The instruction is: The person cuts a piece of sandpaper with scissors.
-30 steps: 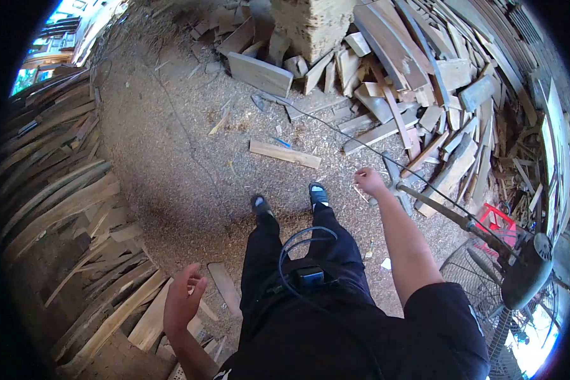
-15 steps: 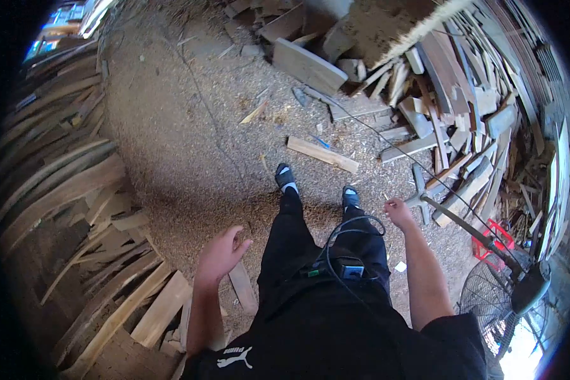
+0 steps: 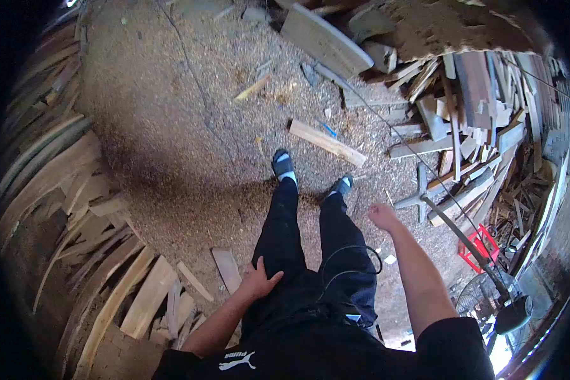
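My left hand (image 3: pixel 259 280) rests against the thigh of my black trousers (image 3: pixel 277 231), its fingers apart and nothing in it. Out to the right, my right hand (image 3: pixel 382 216) hangs in the air with fingers curled in and no object showing in it. Nearest to that hand is the cross-shaped foot (image 3: pixel 418 195) of a standing fan. A dark cable (image 3: pixel 354 248) loops over my right thigh. On the ground ahead of my feet lies a short wooden plank (image 3: pixel 327 142), with a small blue strip (image 3: pixel 327 128) beside it.
Curved boards (image 3: pixel 57 183) are stacked along the left. Offcuts (image 3: pixel 475 120) pile up on the right, near a red crate (image 3: pixel 479 247) and the fan's cage (image 3: pixel 481 296). A thin cable (image 3: pixel 399 136) crosses the chip-covered ground (image 3: pixel 164 114). A thick slab (image 3: pixel 326 41) lies ahead.
My left hand has moved right and down onto my thigh. My right hand has shifted slightly left. My feet have changed position, and the view has tilted and turned.
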A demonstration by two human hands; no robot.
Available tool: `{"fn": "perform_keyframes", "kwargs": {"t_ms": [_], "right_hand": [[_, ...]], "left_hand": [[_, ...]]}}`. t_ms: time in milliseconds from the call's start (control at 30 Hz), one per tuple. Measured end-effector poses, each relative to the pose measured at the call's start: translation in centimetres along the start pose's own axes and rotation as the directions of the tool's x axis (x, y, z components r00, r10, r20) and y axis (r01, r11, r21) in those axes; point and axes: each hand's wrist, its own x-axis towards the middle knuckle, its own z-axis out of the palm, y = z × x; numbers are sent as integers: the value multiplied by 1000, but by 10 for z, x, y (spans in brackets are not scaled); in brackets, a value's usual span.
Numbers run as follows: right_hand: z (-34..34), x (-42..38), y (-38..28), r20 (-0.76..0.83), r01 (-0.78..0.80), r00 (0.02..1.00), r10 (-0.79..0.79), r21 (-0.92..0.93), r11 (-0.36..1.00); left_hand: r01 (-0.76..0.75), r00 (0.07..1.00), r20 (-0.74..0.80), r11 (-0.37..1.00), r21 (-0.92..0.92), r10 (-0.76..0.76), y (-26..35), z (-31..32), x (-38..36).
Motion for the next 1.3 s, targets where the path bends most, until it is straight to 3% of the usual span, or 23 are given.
{"fn": "perform_keyframes", "kwargs": {"t_ms": [100, 200, 267, 300, 367, 433, 500, 533, 600, 700, 800, 833, 900, 933, 967, 1000, 1033, 1100, 1167, 1300], "right_hand": [[2, 86, -3, -65, 77, 994, -90, -185, 980], [-29, 89, -64, -79, 27, 996, -30, -41, 999], [-17, 76, -75, 22, 6, 1000, -8, 65, 998], [-9, 68, -69, 66, -7, 998, 0, 120, 993], [38, 42, -17, 82, 122, 988, -132, 121, 985], [66, 2, 20, 254, -130, 960, 120, 23, 991], [154, -27, 103, 371, -190, 917, 148, 78, 979], [147, -33, 93, 418, -248, 877, 235, -24, 968], [120, -50, 37, 484, -349, 769, 417, -229, 909], [110, -44, 38, 478, -378, 785, 395, -135, 916], [103, -46, 56, 454, -366, 816, 359, -75, 927], [99, -47, 62, 441, -379, 821, 362, -53, 924], [97, -46, 69, 428, -371, 838, 339, -10, 929], [97, -48, 72, 387, -372, 859, 336, 20, 928], [98, -48, 78, 375, -363, 870, 321, 47, 931], [100, -46, 84, 363, -354, 880, 307, 71, 932], [102, -45, 90, 352, -344, 889, 292, 94, 934], [101, -45, 99, 333, -329, 903, 272, 126, 936], [106, -45, 109, 343, -305, 909, 237, 159, 939], [108, -45, 125, 386, -290, 900, 203, 182, 940]], "left_hand": [[72, 997, 16, 997, 25, -72, 22, -2, 22], [21, 1000, 7, 997, 79, -22, 32, 5, 60], [-34, 999, -7, 993, 109, 35, 36, 10, 96], [-60, 998, -13, 990, 126, 62, 37, 11, 127], [-161, 979, -98, 972, 168, 179, 50, -5, 196], [-249, 923, -231, 937, 246, 306, 80, -39, 258], [-241, 862, -323, 876, 419, 391, 119, -79, 316], [-210, 833, -343, 821, 530, 434, 137, -91, 343], [-212, 787, -380, 791, 574, 486, 155, -97, 389], [-365, 726, -336, 751, 550, 600, 184, -94, 411], [-534, 747, -216, 761, 369, 628, 190, -71, 397], [-519, 803, -167, 809, 274, 572, 196, -69, 371], [-499, 792, -167, 780, 378, 588, 173, -57, 337], [-385, 851, -187, 825, 414, 491, 169, -51, 302], [-308, 913, -121, 851, 426, 391, 147, -45, 289], [-54, 993, -77, 916, 399, 92, 157, -45, 251], [111, 991, 15, 896, 430, -130, 122, -30, 253], [234, 967, 20, 920, 314, -253, 101, -8, 211], [309, 943, 15, 893, 327, -332, 124, 6, 170], [180, 983, -82, 940, 291, -163, 147, 32, 135]]}}
